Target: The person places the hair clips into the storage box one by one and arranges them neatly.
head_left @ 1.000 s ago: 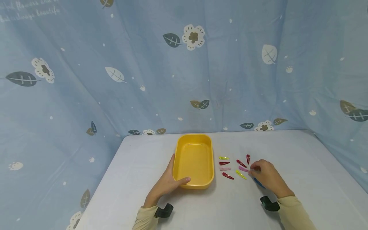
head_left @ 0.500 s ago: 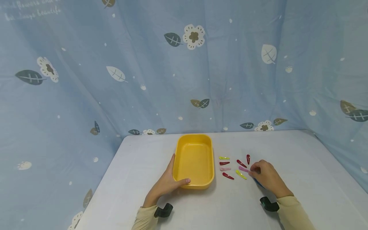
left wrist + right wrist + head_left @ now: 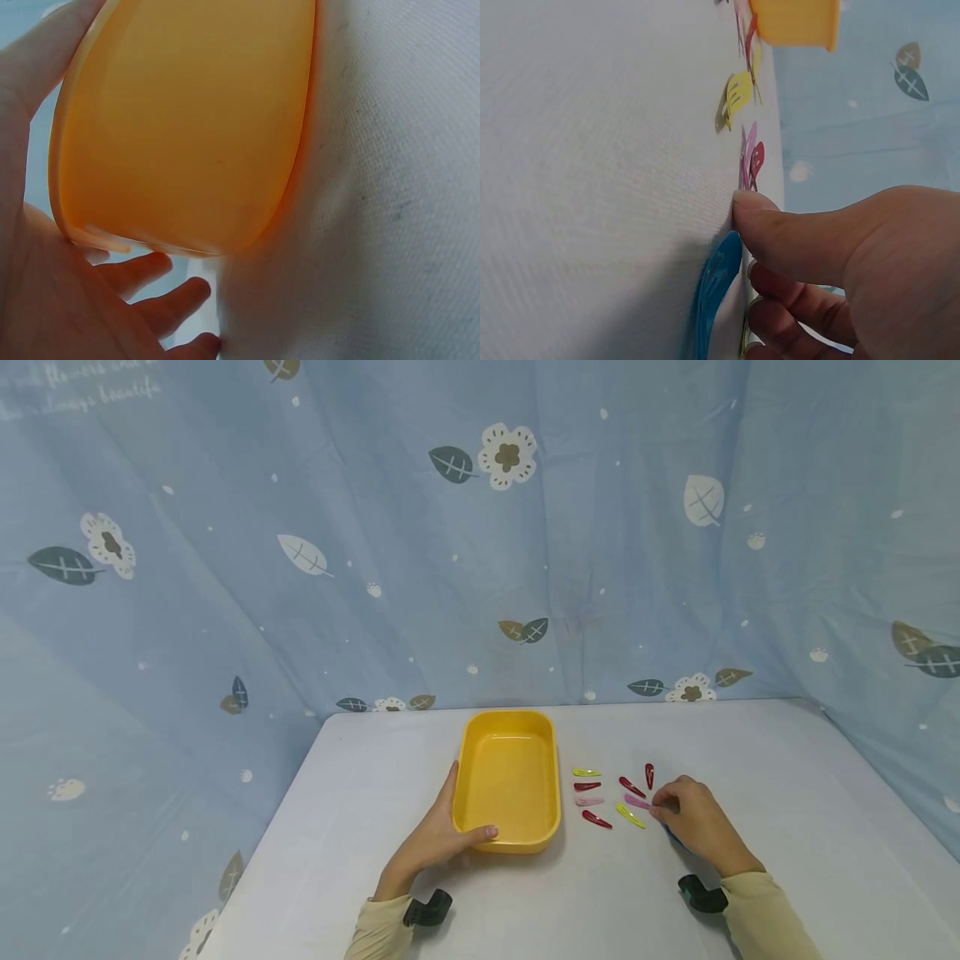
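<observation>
A yellow rectangular tray (image 3: 507,785) lies on the table, and my left hand (image 3: 438,831) grips its near-left corner, thumb over the near rim and fingers along the outer left side. My right hand (image 3: 697,822) pinches the near end of a purple snap hair clip (image 3: 636,801), which lies on the table. Beside the thumb in the right wrist view is a blue hair clip (image 3: 718,281), mostly under the hand in the head view. A yellow clip (image 3: 630,816) and two dark red clips, one angled (image 3: 632,787) and one upright (image 3: 649,776), lie close by.
Between tray and right hand, a column of clips lies on the white table (image 3: 570,902): a yellow clip (image 3: 587,772), a red clip (image 3: 587,787), a pink clip (image 3: 588,802) and a lower red clip (image 3: 597,819). A blue patterned curtain (image 3: 600,527) hangs behind.
Hardly anything differs: the right hand stays at the purple clip, shifting very slightly over the blue clip. The left hand and tray hold their place.
</observation>
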